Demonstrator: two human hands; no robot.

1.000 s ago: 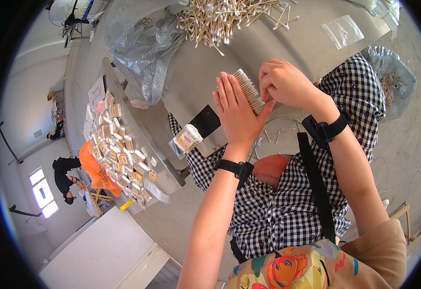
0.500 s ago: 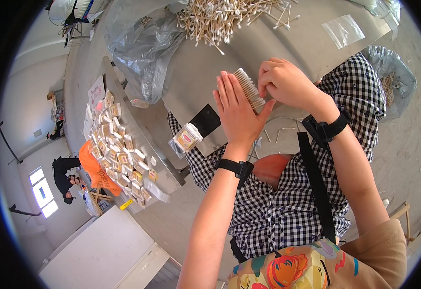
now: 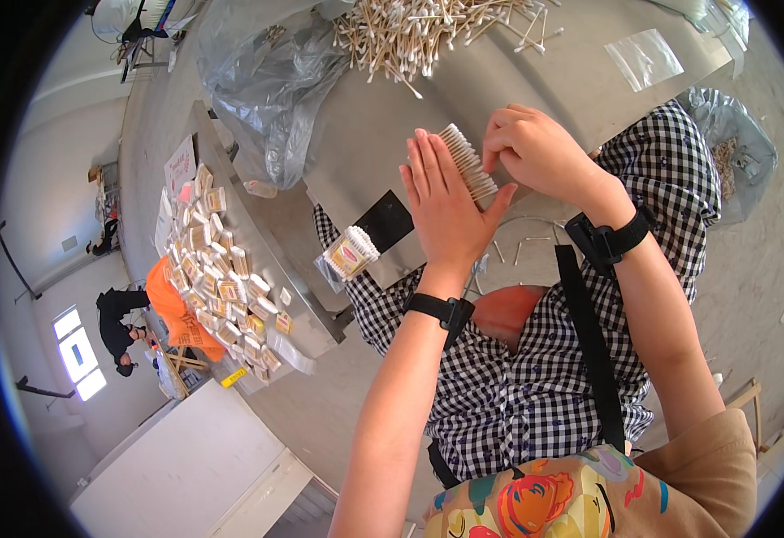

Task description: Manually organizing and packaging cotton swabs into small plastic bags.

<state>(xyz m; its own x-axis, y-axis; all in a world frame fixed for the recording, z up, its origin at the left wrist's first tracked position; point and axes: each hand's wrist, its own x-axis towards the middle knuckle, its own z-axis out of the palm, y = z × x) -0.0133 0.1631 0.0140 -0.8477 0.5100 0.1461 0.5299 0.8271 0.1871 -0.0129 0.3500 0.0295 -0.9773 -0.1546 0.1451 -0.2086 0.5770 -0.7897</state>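
Note:
A neat row of cotton swabs (image 3: 469, 163) lies on the near part of the metal table, between my two hands. Along its left side rests my left hand (image 3: 446, 208), fingers stretched out flat together and thumb spread beside the row's near end. My right hand (image 3: 535, 152) is at the row's right edge with its fingers curled in; whatever its fingertips may pinch is hidden. A filled pack of cotton swabs (image 3: 350, 254) with a yellow label stands left of my left hand, beside a black flat plate (image 3: 385, 222).
Loose cotton swabs (image 3: 428, 36) are heaped at the table's far side, next to a clear plastic bag (image 3: 271, 99). A small clear bag (image 3: 643, 59) lies at far right. Many finished packs (image 3: 230, 287) cover the left table. A lined bin (image 3: 732, 161) stands right; another person (image 3: 121, 332) is far left.
Both hands keep nearly the same place and pose around the row of swabs. The whole view has shifted very slightly.

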